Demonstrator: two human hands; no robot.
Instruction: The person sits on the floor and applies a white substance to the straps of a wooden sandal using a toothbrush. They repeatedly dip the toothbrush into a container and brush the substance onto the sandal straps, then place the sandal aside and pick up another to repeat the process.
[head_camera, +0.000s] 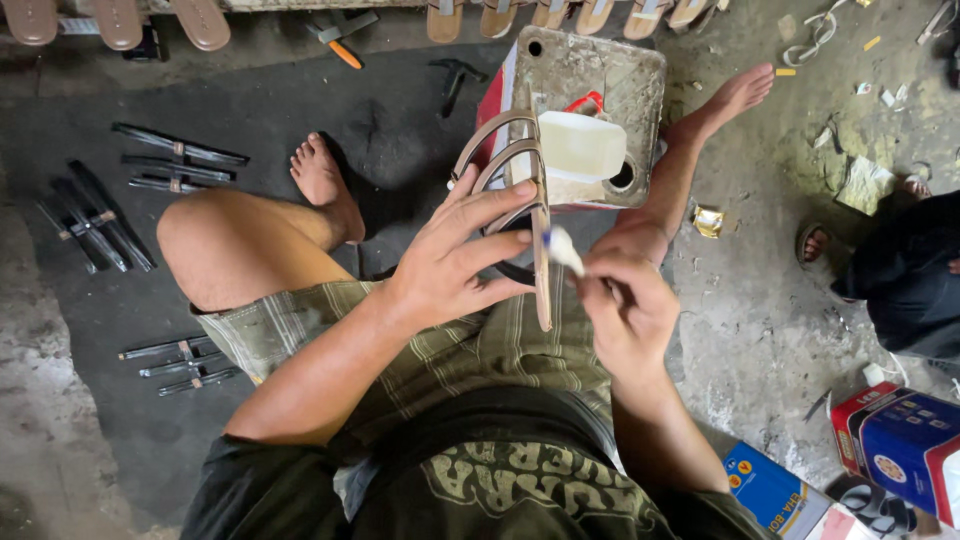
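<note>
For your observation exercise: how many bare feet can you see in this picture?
3: one foot left of centre, one foot upper right, one sandalled foot at right, partly hidden.

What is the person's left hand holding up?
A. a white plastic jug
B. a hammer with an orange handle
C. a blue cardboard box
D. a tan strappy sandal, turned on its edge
D: the left hand grips the tan strappy sandal on its edge, while the right hand brings a small white-tipped applicator to its sole.
</note>
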